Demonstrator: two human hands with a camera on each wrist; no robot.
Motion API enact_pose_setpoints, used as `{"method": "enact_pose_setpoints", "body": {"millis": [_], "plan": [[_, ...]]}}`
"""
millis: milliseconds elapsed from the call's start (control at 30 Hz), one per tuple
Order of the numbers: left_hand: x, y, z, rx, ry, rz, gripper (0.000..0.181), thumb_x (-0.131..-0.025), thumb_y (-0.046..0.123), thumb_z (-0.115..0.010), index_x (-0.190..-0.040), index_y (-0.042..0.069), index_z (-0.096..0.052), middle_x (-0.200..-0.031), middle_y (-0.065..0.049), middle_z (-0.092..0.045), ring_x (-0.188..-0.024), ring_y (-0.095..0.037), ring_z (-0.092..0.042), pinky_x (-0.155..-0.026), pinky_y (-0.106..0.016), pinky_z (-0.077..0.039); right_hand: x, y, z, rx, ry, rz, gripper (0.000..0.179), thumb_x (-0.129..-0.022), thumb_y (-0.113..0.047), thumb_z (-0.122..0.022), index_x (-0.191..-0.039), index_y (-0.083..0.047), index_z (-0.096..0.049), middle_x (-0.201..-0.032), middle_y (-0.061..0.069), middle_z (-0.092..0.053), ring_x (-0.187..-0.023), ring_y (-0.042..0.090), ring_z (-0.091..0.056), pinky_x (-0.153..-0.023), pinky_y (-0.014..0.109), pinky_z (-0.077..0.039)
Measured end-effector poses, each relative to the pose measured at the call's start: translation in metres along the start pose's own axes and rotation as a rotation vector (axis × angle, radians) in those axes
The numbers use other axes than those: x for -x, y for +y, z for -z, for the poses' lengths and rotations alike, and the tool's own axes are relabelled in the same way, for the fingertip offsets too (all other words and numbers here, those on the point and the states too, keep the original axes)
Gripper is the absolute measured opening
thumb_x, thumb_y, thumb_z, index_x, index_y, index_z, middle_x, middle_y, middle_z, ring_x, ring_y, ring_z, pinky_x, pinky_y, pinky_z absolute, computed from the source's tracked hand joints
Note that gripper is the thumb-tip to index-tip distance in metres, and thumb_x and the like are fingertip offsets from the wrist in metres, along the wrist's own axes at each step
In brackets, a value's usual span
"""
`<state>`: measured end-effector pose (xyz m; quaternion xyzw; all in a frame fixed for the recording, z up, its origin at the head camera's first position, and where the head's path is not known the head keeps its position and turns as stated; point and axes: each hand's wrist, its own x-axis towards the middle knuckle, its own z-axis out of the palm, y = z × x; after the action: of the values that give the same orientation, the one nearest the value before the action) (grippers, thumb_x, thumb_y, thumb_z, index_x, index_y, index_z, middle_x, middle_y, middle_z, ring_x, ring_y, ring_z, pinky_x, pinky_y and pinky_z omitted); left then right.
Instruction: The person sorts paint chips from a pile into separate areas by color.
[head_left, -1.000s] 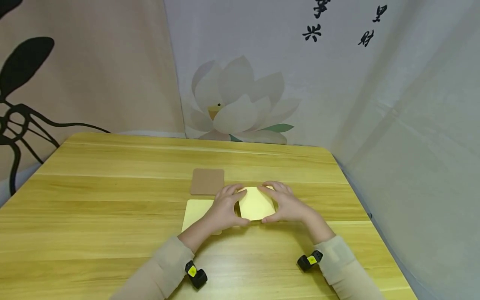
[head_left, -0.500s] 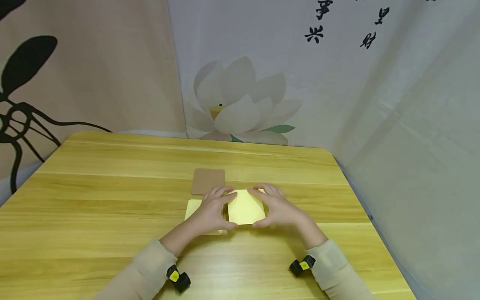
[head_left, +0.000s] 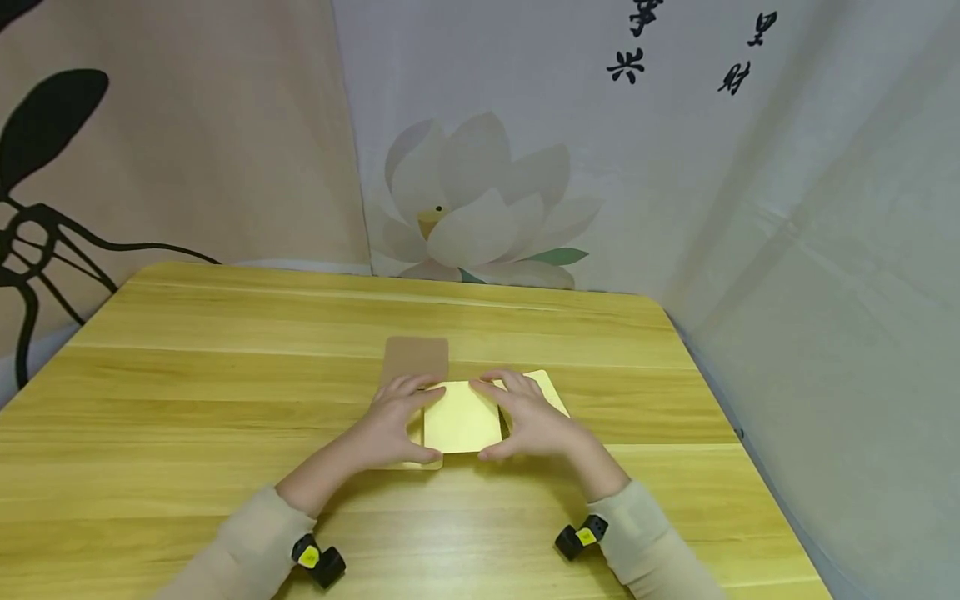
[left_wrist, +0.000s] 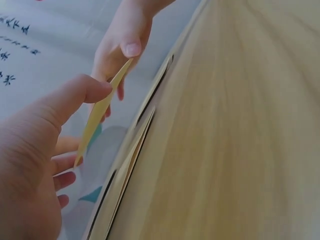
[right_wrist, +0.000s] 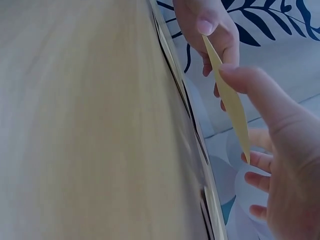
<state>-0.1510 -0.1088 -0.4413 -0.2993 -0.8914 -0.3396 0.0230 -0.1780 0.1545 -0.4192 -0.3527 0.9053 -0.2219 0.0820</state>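
Note:
Both hands hold one thin yellow square card [head_left: 462, 418] by its edges, above the table. My left hand [head_left: 392, 423] grips its left side between thumb and fingers, and my right hand [head_left: 531, 418] grips its right side the same way. In the left wrist view the held card [left_wrist: 100, 115] shows edge-on, clear of the tabletop. A second yellow card [head_left: 420, 466] lies mostly hidden under the left hand. Beyond the right hand a third yellow card [head_left: 550, 390] lies angled, partly covered. The brown square card [head_left: 416, 357] lies behind the left hand.
The cards lie on a wood-grain table [head_left: 225, 367] with rounded far corners. A printed cloth [head_left: 480, 192] with a lotus and black characters hangs behind it. A small black device sits on each sleeve cuff.
Both hands have moved left together with the yellow card, toward the second yellow card. The angled card at the right has come into view behind the right hand.

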Motion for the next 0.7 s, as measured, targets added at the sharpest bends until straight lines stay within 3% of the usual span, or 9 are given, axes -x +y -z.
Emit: {"method": "enact_pose_setpoints", "body": {"millis": [333, 700], "plan": [[0.015, -0.011, 0.013, 0.004, -0.052, 0.02, 0.092, -0.064, 0.038, -0.086, -0.14, 0.002, -0.048, -0.147, -0.012, -0.037, -0.135, -0.035, -0.025, -0.102, -0.066, -0.016, -0.009, -0.014, -0.01, -0.03, -0.008, 0.039, 0.099, -0.069, -0.051, -0.081, -0.15, -0.019, -0.035, -0.149, 0.006, -0.028, -0.135, 0.025, -0.021, -0.106, 0.049, -0.022], [0.029, -0.022, 0.024, 0.012, -0.081, 0.033, 0.094, -0.063, 0.038, -0.087, -0.141, 0.004, -0.047, -0.149, -0.013, -0.035, -0.136, -0.04, -0.022, -0.1, -0.07, -0.014, -0.017, -0.029, -0.022, 0.001, -0.009, 0.03, 0.1, -0.069, -0.056, -0.079, -0.15, -0.016, -0.035, -0.148, 0.005, -0.029, -0.134, 0.024, -0.024, -0.107, 0.047, -0.021]]}}
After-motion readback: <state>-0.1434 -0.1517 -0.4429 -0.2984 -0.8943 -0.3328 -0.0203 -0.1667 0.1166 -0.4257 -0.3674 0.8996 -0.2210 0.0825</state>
